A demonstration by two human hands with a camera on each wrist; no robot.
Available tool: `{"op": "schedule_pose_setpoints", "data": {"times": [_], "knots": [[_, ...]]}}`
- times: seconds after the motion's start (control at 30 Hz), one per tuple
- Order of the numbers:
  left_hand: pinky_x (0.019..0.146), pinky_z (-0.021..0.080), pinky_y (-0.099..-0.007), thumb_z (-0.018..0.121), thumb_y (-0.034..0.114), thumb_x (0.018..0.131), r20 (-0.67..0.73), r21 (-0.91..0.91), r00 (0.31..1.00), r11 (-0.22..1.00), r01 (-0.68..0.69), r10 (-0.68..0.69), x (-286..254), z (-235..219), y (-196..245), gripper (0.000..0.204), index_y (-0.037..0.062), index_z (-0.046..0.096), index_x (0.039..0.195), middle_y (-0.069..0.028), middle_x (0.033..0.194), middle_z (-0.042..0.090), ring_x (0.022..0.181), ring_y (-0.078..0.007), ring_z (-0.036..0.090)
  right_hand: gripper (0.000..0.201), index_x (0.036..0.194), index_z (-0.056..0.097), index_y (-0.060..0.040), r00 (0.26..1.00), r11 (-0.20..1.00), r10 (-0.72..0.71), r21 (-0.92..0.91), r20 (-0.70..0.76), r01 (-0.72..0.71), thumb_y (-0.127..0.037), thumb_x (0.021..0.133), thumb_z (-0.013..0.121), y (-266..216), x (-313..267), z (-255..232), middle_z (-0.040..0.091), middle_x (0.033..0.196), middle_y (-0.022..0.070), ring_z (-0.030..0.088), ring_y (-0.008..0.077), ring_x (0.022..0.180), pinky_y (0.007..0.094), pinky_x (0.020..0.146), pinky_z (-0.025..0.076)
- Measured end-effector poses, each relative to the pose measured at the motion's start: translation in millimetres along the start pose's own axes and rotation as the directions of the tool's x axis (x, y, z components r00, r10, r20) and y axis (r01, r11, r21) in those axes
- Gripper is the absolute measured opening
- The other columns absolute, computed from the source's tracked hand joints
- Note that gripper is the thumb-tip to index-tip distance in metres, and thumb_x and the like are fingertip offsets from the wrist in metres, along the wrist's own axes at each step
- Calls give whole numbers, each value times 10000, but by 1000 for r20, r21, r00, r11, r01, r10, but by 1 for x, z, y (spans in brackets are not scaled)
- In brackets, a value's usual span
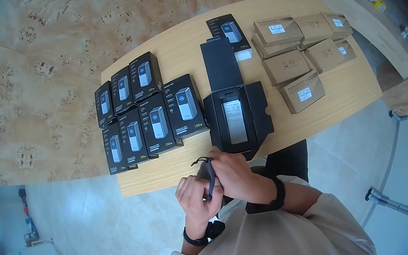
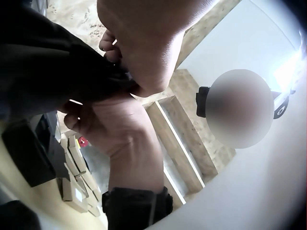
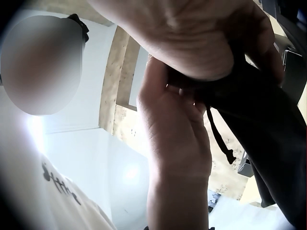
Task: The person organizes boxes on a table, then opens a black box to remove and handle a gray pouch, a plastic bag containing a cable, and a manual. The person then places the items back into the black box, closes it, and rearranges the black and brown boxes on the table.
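Observation:
Both hands hold a dark drawstring pouch (image 1: 207,173) close to the body, at the table's front edge. My left hand (image 1: 193,199) curls its fingers round one side of the pouch, and my right hand (image 1: 236,173) grips its upper part. In the right wrist view the black cloth (image 3: 268,124) hangs from the hands with a cord (image 3: 218,132) dangling. The left wrist view shows the dark cloth (image 2: 53,72) between the two hands; the pouch's contents are hidden. Just beyond the hands lies an open black box (image 1: 215,120) with a white printed piece (image 1: 235,122) inside.
Several black printed boxes (image 1: 158,123) stand in rows at the left of the table (image 1: 144,183). Another black box (image 1: 230,32) lies behind the open one. Several brown cartons (image 1: 287,67) are stacked at the right.

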State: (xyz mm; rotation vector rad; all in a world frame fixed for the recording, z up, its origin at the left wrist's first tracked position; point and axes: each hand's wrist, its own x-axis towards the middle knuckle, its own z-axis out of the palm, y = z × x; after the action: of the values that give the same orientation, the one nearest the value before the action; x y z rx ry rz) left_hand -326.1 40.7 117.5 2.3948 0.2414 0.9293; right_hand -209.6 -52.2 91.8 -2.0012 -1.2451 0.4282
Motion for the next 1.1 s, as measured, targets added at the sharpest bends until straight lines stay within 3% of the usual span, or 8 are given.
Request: {"op": "schedule_pose_setpoints", "data": {"times": [0.53,0.63,0.7,0.73,0.83,0.9,1.03,1.1], "knots": [[614,385,-389,794,114,863,115,-120,993,991,55,-41,0,-7,-1,257,79,555,777,-52,640,496,581,-274,495,162,841,742,-99,996,994,-61,93,67,54,-235,756,770,-1,-3,-25,689,813,140,736,369,750,474,631,569],[718,436,-391,774,210,911,93,-187,994,979,80,-64,-2,-14,-17,224,61,607,927,-76,814,596,765,-246,565,165,950,762,-136,995,971,-89,218,-35,94,-200,798,764,2,-2,-36,713,863,164,734,379,781,481,687,582],[884,452,-363,701,344,986,-117,-225,920,912,342,-374,-1,-13,-31,380,44,626,1206,-97,1080,654,1001,-218,582,215,1046,764,-126,987,949,-136,277,-80,153,-158,834,764,10,-1,-45,740,940,185,733,380,828,451,763,594],[884,452,-363,701,344,986,-116,-226,921,913,341,-372,-2,-14,-37,380,44,626,1206,-97,1080,654,1001,-218,582,295,1099,754,-83,984,899,-166,401,-65,178,-177,827,816,11,0,-55,760,1010,155,746,338,876,396,812,591],[1001,424,-348,617,401,1041,20,-355,833,775,523,-553,-4,-18,-53,542,34,547,1433,-108,1268,639,1141,-206,563,439,1170,733,-27,986,794,-157,588,-51,157,-181,794,897,17,-5,-72,780,1099,114,756,277,957,335,889,580],[1063,408,-361,548,438,1080,302,-530,767,570,628,-566,-10,-18,-60,599,34,506,1520,-120,1325,641,1216,-227,573,491,1188,721,-14,992,744,-122,658,-40,118,-166,768,926,22,-8,-76,779,1118,103,753,258,990,330,917,573],[1050,484,-381,509,399,1133,515,-741,700,153,654,-495,-36,0,-82,520,27,524,1495,-117,1388,653,1246,-209,632,653,1290,671,-23,979,779,-143,594,-146,202,-151,720,964,34,-12,-67,760,1190,124,738,256,1062,357,976,560],[1005,527,-361,523,334,1139,493,-768,688,105,632,-533,-44,8,-89,413,20,596,1397,-100,1302,703,1150,-186,680,694,1317,655,-24,972,781,-152,580,-179,229,-152,713,970,43,-17,-59,754,1206,130,734,257,1076,363,984,557]]}}
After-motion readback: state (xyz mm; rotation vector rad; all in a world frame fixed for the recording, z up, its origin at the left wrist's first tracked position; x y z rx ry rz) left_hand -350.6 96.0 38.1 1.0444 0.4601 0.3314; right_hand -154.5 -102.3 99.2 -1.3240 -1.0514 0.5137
